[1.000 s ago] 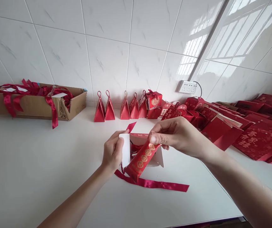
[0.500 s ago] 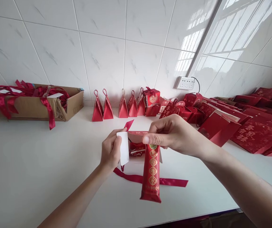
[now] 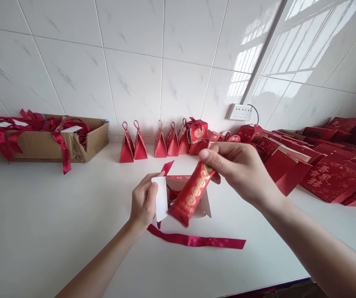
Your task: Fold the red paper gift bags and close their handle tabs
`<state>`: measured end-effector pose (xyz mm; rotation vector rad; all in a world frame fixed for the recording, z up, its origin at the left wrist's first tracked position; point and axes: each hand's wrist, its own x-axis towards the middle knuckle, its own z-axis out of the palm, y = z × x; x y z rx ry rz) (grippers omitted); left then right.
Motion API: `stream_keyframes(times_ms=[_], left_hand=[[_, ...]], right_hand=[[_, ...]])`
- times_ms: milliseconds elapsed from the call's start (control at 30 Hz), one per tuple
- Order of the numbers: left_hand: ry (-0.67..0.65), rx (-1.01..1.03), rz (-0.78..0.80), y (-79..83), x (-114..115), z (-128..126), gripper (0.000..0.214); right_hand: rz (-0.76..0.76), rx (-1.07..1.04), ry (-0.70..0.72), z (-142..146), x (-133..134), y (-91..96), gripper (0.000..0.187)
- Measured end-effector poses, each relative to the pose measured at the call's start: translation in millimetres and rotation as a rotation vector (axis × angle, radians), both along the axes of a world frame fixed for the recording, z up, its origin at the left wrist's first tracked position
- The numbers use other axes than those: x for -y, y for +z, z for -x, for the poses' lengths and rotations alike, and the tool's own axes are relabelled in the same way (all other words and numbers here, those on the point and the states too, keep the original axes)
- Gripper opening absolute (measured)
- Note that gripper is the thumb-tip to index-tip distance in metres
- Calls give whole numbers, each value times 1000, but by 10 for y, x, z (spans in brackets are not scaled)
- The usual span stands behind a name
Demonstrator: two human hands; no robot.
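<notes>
My right hand [image 3: 236, 169] pinches the top end of a long red snack packet [image 3: 193, 190] with gold printing, which hangs tilted down to the left. Behind it stands an open red gift box [image 3: 207, 207], pale inside, with something red in it, partly hidden. The fingers of my left hand [image 3: 143, 198] are closed on the box's white side flap [image 3: 162, 198]. A red ribbon end [image 3: 167, 167] sticks up by those fingers. On the table in front of the box lies a length of dark red ribbon [image 3: 196, 241].
A cardboard box [image 3: 38, 145] full of red ribbons stands at the left. Several small red triangular boxes [image 3: 140, 150] line the tiled wall. Piles of red gift boxes [image 3: 327, 178] fill the right side, below a white power strip [image 3: 240, 112].
The packet has swung from hanging straight down to a slant, its lower end now up and left, in front of the gift box. My left hand keeps its hold on the flap.
</notes>
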<state>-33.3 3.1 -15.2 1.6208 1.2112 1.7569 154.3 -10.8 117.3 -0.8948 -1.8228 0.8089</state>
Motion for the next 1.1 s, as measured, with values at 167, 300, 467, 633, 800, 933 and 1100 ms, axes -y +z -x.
stream_keyframes(times_ms=[167, 300, 467, 633, 800, 933, 1100], left_hand=[[-5, 2, -28, -30, -23, 18, 36], [-20, -21, -66, -38, -24, 12, 36], [-32, -78, -126, -37, -22, -4, 36], [-37, -124, -211, -48, -22, 4, 36], [-24, -134, -201, -29, -4, 8, 35], [-17, -84, -107, 1, 17, 0, 33], [-37, 45, 12, 51, 38, -14, 32]], right_hand=[[-128, -91, -272, -238, -242, -117, 46], [-46, -89, -548, -772, -542, -632, 46], [219, 173, -513, -1258, -613, -1250, 52], [261, 67, -410, -1095, -367, -1095, 59], [-152, 35, -379, -643, 46, -600, 42], [-596, 217, -252, -372, 233, -456, 20], [-974, 491, -208, -216, 132, -405, 17]])
